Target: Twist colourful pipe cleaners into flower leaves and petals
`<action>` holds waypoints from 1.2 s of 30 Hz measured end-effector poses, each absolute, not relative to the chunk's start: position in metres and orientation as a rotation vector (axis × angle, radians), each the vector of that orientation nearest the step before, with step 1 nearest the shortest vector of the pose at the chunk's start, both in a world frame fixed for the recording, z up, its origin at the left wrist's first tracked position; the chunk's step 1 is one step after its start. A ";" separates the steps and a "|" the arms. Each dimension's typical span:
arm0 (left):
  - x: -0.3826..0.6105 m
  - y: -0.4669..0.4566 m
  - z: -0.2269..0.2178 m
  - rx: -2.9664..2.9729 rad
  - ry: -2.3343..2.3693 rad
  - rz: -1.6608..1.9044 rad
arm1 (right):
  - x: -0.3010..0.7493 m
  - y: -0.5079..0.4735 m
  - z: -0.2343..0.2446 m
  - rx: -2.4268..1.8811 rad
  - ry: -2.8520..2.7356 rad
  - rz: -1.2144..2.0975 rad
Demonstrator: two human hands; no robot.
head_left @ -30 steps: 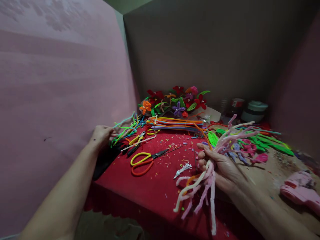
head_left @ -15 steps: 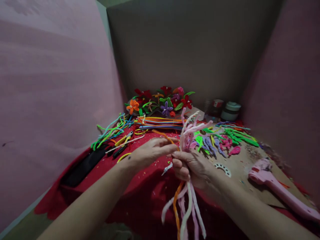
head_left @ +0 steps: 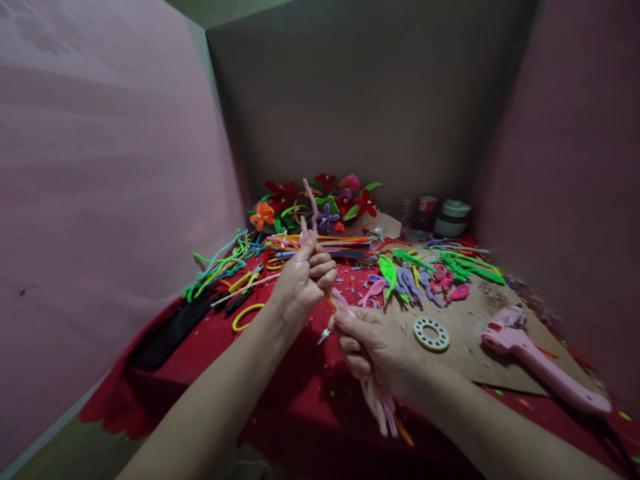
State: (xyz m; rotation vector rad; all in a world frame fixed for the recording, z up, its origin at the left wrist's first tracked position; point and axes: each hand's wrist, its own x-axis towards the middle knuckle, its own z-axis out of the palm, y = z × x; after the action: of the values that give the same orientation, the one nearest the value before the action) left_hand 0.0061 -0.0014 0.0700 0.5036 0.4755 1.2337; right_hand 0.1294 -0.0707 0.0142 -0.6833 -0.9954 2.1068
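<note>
A bundle of pink, white and orange pipe cleaners [head_left: 377, 403] runs through both fists above the red cloth. My left hand [head_left: 307, 270] is closed around its upper part, and pink tips stick out past the thumb. Lower and to the right, my right hand [head_left: 370, 340] grips the middle, with the loose ends hanging below it. A short stretch of pink and orange shows between the two hands. Just beyond lie a pink pipe-cleaner petal [head_left: 373, 292] and a green looped leaf [head_left: 389, 273].
A pink glue gun [head_left: 540, 367] and a white ring with holes [head_left: 431, 334] lie on the right, by a cardboard sheet [head_left: 475, 320]. Pliers [head_left: 245, 288] and green pipe cleaners [head_left: 215, 267] are at left. Pipe-cleaner flowers [head_left: 320, 207] and a lidded jar [head_left: 451, 219] stand at the back.
My left hand has moved from beside the bundle to closing around its upper end. The bundle's top now leans left, and my right hand sits slightly lower.
</note>
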 end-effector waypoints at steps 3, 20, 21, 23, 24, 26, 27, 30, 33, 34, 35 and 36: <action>-0.005 0.008 0.069 0.505 0.454 1.352 | 0.128 -0.080 0.009 -0.837 -1.099 2.053; -0.110 0.076 0.072 0.495 0.794 1.833 | 0.111 0.020 0.051 -1.528 -2.527 -0.053; -0.111 0.079 0.066 0.520 0.867 1.802 | 0.110 0.025 0.046 -1.568 -2.540 -0.052; -0.113 0.083 0.052 0.586 1.002 1.724 | 0.110 0.034 0.036 -1.644 -2.533 -0.041; -0.116 0.085 0.045 0.617 1.054 1.690 | 0.111 0.039 0.031 -1.682 -2.514 -0.046; -0.122 0.086 0.035 0.657 1.136 1.666 | 0.112 0.047 0.023 -1.732 -2.495 -0.049; -0.127 0.085 0.032 0.658 1.164 1.673 | 0.113 0.051 0.020 -1.747 -2.496 -0.047; -0.136 0.077 0.030 0.815 1.399 1.893 | 0.111 0.062 0.016 -1.765 -2.535 -0.043; -0.132 0.056 0.037 1.307 1.788 2.163 | 0.106 0.069 0.013 -1.751 -2.601 -0.065; -0.127 0.048 0.040 1.495 1.855 2.152 | 0.105 0.070 0.012 -1.742 -2.627 -0.073; -0.121 0.040 0.042 1.660 1.866 2.092 | 0.104 0.070 0.010 -1.733 -2.652 -0.081; -0.115 0.032 0.045 1.823 1.833 1.995 | 0.104 0.070 0.009 -1.721 -2.677 -0.089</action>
State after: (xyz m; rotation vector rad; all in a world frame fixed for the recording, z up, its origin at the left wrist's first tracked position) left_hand -0.1147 0.0323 0.0445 1.8225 1.8328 1.9955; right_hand 0.1042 0.0700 0.0091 -1.7207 -2.6768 -0.0889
